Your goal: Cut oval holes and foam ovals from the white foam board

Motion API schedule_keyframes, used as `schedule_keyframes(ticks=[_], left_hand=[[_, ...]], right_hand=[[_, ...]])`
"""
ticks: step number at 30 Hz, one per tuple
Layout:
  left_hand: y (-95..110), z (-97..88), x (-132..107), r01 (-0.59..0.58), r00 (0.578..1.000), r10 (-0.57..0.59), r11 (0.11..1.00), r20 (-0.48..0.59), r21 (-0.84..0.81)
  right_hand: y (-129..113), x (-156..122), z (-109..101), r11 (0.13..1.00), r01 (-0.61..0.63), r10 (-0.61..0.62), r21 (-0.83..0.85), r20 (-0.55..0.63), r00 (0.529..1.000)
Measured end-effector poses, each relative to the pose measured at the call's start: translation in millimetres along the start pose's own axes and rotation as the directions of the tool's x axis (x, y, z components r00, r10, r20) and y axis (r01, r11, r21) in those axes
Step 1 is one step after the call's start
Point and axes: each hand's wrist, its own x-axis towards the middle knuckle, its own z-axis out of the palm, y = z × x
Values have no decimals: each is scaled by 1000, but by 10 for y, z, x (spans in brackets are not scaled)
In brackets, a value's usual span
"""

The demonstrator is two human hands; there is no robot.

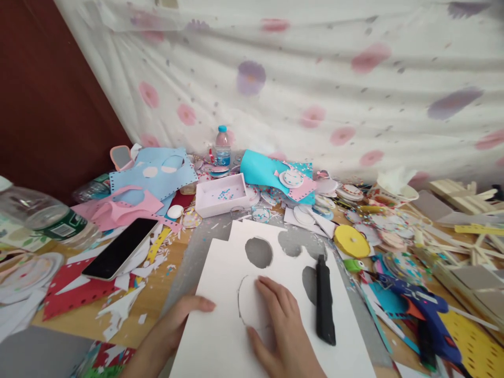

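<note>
Apparently partway through, a white board [212, 275] lay on a grey mat [192, 257], round holes [259, 252] cut, one outlined circle [248, 302] seemingly left uncut. I saw the left hand's [181, 316] grip pinching the board's edge, the right hand's [280, 310] spread over the circle. Scraps [120, 312] littered the table [157, 302] left of the board; flowered cloth [299, 68] hung beyond it.

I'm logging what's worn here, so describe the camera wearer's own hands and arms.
The left hand and right hand are bare, without gloves. No sleeve, watch or bracelet shows within view. No ring shows, though the left is partly hidden.
</note>
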Motion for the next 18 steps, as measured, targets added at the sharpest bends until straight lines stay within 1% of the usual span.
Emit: schedule_keyframes(ticks=[6, 12, 18], left_hand=[[37, 73, -19, -71, 997, 71, 997, -17, 12], [26, 66, -43, -21, 999, 21, 1000, -26, 20], [26, 49, -92, 43, 995, -44, 999, -91, -12]], right_hand=[[-13, 6, -10, 1000, -10, 10, -2, -4, 1000], [-39, -5, -23, 999, -30, 30, 21, -5, 1000], [-57, -42, -73, 994, -75, 73, 79, 35, 997]])
